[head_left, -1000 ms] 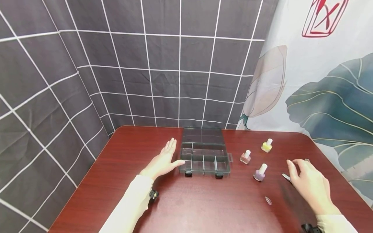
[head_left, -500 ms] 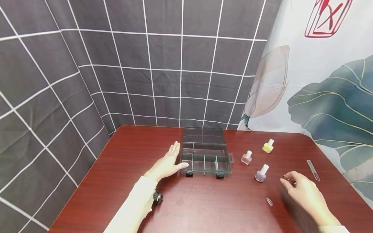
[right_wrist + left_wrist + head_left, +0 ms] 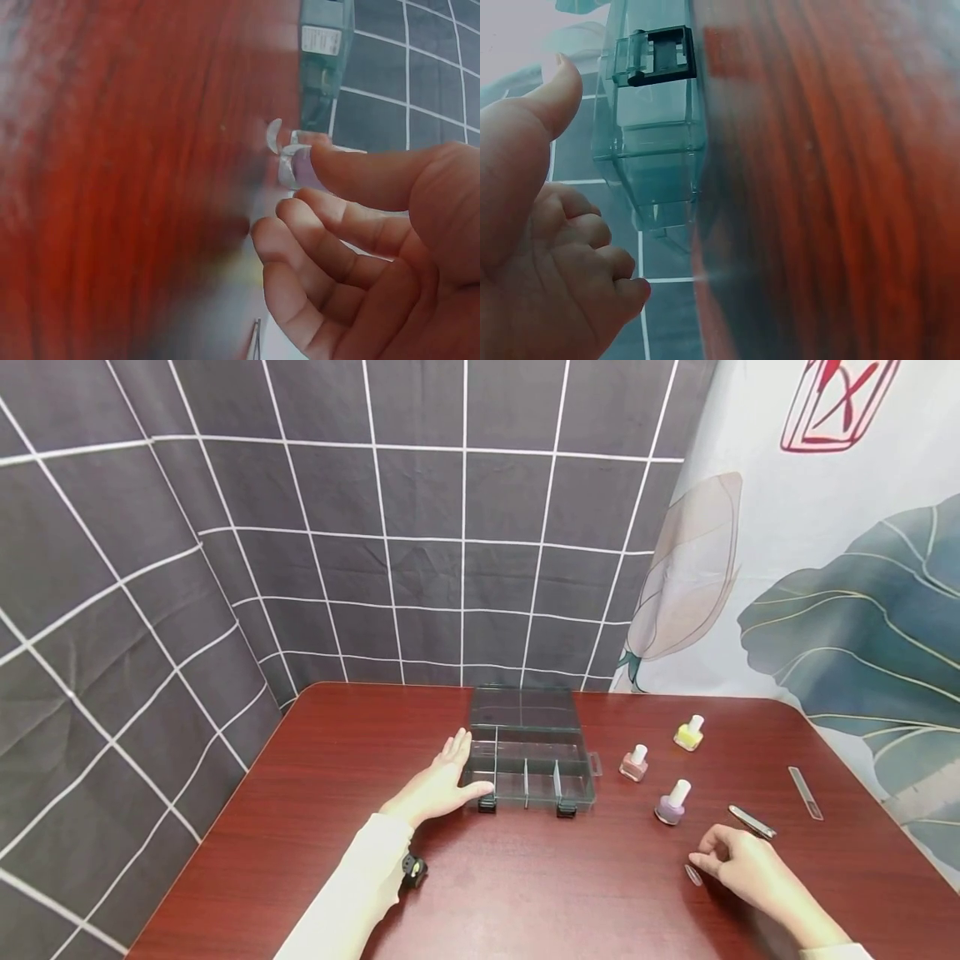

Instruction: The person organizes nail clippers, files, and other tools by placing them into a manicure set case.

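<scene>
Lower right, head view: right hand, loosely bent, thumb apart from fingers, near clear nail tip. Centre: left hand, fingers extended, beside compartment box.

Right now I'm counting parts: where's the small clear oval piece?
In the head view, the clear oval piece lies at right on the reddish wooden table, beside the right hand, nearer the viewer than the lilac glass bottle.

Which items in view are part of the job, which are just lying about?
In the job, apparently:
open divided box, left hand beside it
small clear oval piece, right hand by it

Probably just lying about:
yellow bottle
pink bottle
purple bottle
silver metal tool
flat strip
</scene>
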### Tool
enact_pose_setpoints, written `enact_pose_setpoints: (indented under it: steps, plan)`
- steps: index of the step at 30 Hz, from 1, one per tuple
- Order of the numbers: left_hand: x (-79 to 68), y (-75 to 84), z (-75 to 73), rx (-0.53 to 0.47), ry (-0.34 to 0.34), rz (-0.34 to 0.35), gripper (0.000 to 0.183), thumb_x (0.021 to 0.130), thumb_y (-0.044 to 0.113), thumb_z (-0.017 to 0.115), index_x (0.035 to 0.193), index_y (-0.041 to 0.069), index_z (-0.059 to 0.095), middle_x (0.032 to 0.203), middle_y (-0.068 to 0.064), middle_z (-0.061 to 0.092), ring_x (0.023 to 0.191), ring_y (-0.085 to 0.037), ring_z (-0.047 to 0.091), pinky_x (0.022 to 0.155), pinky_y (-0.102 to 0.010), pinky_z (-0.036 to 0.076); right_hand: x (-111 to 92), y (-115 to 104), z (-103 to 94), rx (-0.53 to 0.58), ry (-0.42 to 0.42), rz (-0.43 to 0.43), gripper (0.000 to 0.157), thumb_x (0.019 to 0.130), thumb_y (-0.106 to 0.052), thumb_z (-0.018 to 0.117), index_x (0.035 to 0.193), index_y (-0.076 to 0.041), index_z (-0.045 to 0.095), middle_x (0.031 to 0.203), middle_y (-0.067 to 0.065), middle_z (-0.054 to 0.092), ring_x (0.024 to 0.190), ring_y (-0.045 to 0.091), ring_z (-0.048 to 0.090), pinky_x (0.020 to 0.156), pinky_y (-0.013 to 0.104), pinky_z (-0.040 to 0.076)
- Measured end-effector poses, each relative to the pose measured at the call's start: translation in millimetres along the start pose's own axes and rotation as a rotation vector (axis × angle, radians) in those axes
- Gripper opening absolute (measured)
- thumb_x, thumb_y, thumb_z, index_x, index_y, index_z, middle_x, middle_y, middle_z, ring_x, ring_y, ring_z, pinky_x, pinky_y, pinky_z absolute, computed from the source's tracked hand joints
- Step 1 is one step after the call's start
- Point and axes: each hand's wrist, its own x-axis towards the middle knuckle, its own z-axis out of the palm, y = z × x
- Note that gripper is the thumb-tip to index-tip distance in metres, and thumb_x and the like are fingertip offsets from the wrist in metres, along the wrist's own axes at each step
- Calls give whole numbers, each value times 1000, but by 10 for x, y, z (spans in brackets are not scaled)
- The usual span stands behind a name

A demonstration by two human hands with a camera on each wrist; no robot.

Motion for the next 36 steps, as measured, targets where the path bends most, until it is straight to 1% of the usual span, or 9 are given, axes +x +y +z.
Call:
enact_pose_setpoints:
  steps: [6,9,15,20,29,32,36]
  plan:
    - [-3,-15,42,9,-10,10,91,87,54,56,148,0,15,154,-14,8,140,-31,9,110,-44,17,-20,-15,46,3,-45,-20,26,76,-25,75,69,-16,53,57,-6,44,52,6,39,50,25,33]
    - [1,-22,56,2,-14,17,90,87,52,56,148,-1,15,154,-15,9,139,-32,9,110,-45,16,-33,-25,67,7,-67,-31,28,74,-26,77,69,-16,52,57,-6,44,52,5,39,50,25,33]
    - [1,-24,74,-17,-29,13,88,88,49,56,147,-2,16,154,-17,10,139,-33,10,110,-46,15,-50,-47,102,-2,-73,-50,27,72,-17,77,68,-15,51,59,-7,45,55,5,40,52,25,34]
    - [10,-34,76,-29,-50,7,89,88,49,57,147,-2,14,153,-17,9,140,-29,9,110,-44,15,-53,-69,105,13,-88,-55,26,73,-11,75,66,-15,50,58,-7,46,55,4,40,52,24,34]
    - [36,-53,58,-43,-74,0,91,88,54,55,148,1,12,154,-13,7,140,-23,8,110,-41,17,-34,-88,95,26,-96,-90,26,76,-8,73,66,-15,50,59,-8,46,55,2,40,53,23,34]
    - [49,-50,51,-53,-76,-10,92,87,54,55,148,2,12,155,-11,6,139,-24,14,109,-41,21,-19,-120,87,25,-82,-101,26,77,-10,73,67,-16,50,59,-9,46,55,2,40,52,23,34]
    - [75,-42,50,-57,-74,-7,92,87,52,57,148,1,12,155,-11,5,134,-28,28,105,-41,29,21,-198,76,33,-61,-118,26,77,-12,73,67,-17,50,58,-11,46,53,1,39,51,22,34]
